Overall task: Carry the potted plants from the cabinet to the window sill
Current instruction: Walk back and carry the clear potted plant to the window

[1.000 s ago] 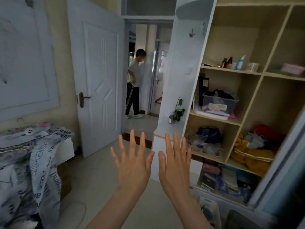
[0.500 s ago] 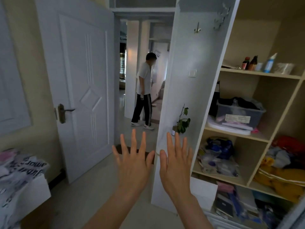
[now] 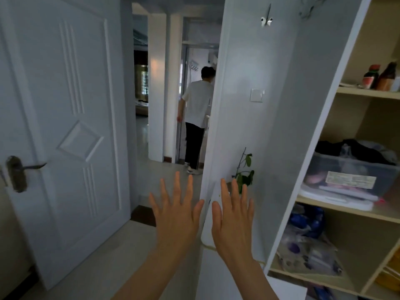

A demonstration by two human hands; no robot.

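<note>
Both hands were raised side by side, backs toward the camera: the left hand (image 3: 176,215) and the right hand (image 3: 233,217) each had fingers spread wide and straight, palms forward, holding nothing and touching nothing, thumbs close together but apart. Just beyond the right hand's fingertips (image 3: 234,185), a small potted plant (image 3: 243,172) stood on the low white cabinet top (image 3: 213,224), against the tall white side panel (image 3: 259,126); its pot was hidden behind the fingers, and only a thin stem with a few green leaves showed. To the right, open shelves (image 3: 365,93) held 2 bottles (image 3: 381,77) above, a clear storage box (image 3: 346,178) with dark cloth in it, and bagged items lower down. To the left, a white panelled door (image 3: 71,131) stood open, and a person (image 3: 198,118) in a white shirt and dark trousers was in the hallway beyond.
</note>
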